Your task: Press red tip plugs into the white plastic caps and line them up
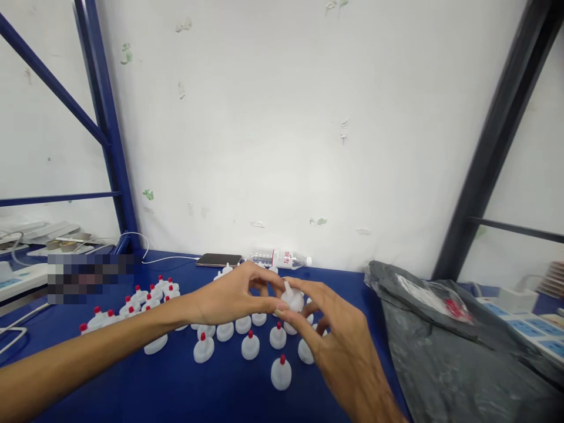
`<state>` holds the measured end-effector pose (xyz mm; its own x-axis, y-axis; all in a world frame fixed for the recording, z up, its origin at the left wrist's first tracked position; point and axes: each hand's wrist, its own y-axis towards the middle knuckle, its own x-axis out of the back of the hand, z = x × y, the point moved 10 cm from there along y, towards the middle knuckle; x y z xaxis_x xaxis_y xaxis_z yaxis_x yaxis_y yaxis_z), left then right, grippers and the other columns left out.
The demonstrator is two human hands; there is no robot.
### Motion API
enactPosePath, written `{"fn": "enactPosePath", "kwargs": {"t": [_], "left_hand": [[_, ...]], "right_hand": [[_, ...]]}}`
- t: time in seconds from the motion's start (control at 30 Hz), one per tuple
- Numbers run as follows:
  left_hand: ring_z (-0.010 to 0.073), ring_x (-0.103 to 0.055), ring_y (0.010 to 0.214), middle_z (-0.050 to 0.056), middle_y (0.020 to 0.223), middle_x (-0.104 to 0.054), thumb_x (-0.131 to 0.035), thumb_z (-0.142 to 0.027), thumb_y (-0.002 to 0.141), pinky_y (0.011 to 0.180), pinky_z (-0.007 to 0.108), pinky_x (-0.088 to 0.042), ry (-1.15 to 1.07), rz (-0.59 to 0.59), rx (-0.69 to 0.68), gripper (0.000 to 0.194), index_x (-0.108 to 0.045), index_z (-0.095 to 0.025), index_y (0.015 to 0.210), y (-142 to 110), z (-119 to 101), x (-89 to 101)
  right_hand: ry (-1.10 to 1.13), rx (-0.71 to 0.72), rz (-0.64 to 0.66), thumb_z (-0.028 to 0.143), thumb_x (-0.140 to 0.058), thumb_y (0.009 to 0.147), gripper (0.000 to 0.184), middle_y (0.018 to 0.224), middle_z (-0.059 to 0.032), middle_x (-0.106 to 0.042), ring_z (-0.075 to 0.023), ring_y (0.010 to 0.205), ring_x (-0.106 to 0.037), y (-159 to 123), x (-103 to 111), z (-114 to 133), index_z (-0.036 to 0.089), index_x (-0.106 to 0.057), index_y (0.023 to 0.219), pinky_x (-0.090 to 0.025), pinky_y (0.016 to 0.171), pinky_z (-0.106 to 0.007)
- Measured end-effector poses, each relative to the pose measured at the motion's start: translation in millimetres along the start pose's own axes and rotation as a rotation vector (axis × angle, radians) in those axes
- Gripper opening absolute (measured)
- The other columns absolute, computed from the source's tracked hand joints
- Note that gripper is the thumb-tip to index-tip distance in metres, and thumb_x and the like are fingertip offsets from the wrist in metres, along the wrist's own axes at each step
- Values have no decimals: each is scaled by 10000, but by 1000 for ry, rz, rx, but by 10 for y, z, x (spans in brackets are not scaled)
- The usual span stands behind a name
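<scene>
Between my two hands is a small white plastic bottle (293, 299) with a narrow nozzle and no red cap showing on it, raised above the blue table. My left hand (240, 291) comes in from the left, its thumb and fingertips closed on the bottle's near left side. From the right, my right hand (339, 323) grips the other side with thumb and forefinger, its remaining fingers curled behind. Under and around the hands stand several similar bottles. A red-capped bottle (281, 374) is nearest the front, and an uncapped bottle (225, 332) stands below my left wrist.
Further red-capped bottles (140, 295) crowd the left side. A phone (219, 259) on a white cable and a clear drink bottle (279, 258) lie along the wall. Grey plastic bags (445, 346) cover the right edge, beside a power strip (535, 329). Blue frame posts (108, 123) rise at left.
</scene>
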<state>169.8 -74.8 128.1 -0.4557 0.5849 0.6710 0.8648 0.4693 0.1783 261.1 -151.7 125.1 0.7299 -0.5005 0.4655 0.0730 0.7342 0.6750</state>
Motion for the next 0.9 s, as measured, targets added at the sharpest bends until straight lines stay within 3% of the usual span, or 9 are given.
{"fn": "enactPosePath", "kwargs": {"t": [0.13,0.23,0.33,0.47,0.57,0.7,0.8,0.9], "left_hand": [[138,-583,688,8,901,-696,-550,-486,923,583,217,-449,16,40,67,305,-684,-258,1076,8,183,77],[158,-631,749,-4,914,-716,-590,-420,889,647,231,-478,354,51,136,224,-700,-290,1035,24,592,282],[184,-655,697,20,844,-731,-604,-242,816,583,251,-459,458,78,222,162,-724,-250,925,-2,1059,409],[195,-680,670,5,765,-743,-649,-229,744,541,244,-461,442,178,311,191,-722,-244,920,-59,1439,298],[203,-673,626,18,739,-743,-694,-246,692,506,251,-440,467,158,346,170,-722,-210,856,-42,1510,222],[202,-672,603,23,656,-720,-609,-89,619,501,243,-432,505,113,348,196,-725,-177,750,6,1520,192],[210,-672,638,31,683,-725,-584,-71,616,536,253,-448,533,55,319,249,-744,-179,775,22,1469,287],[203,-671,693,33,784,-741,-590,-137,702,593,260,-469,528,-32,270,219,-757,-211,823,29,1293,462]], "right_hand": [[-18,19,-104,316,-684,857,235,904,31,-707,-124,649,-632,4,156,3,304,-687,1092,-507,549,-227],[-84,-9,-147,355,-684,854,252,911,29,-701,-124,618,-617,-3,210,-35,299,-680,1100,-503,546,-247],[-98,0,-139,361,-675,859,256,932,33,-699,-135,696,-642,-11,192,-26,307,-666,1110,-507,571,-245],[-100,22,-109,332,-668,868,254,965,38,-703,-151,824,-663,-11,150,-5,312,-655,1121,-529,681,-255],[-119,34,-99,341,-667,868,252,975,33,-709,-166,862,-670,-8,130,-1,311,-659,1119,-538,730,-273],[-142,31,-86,361,-668,864,269,1021,28,-716,-191,931,-671,-8,99,-17,318,-661,1130,-546,741,-289],[-156,11,-80,374,-663,864,280,1043,27,-716,-209,969,-666,-14,91,-41,325,-655,1139,-549,739,-306],[-159,-38,-52,386,-651,867,301,1069,37,-709,-218,996,-659,-23,71,-89,352,-633,1166,-547,750,-323]]}}
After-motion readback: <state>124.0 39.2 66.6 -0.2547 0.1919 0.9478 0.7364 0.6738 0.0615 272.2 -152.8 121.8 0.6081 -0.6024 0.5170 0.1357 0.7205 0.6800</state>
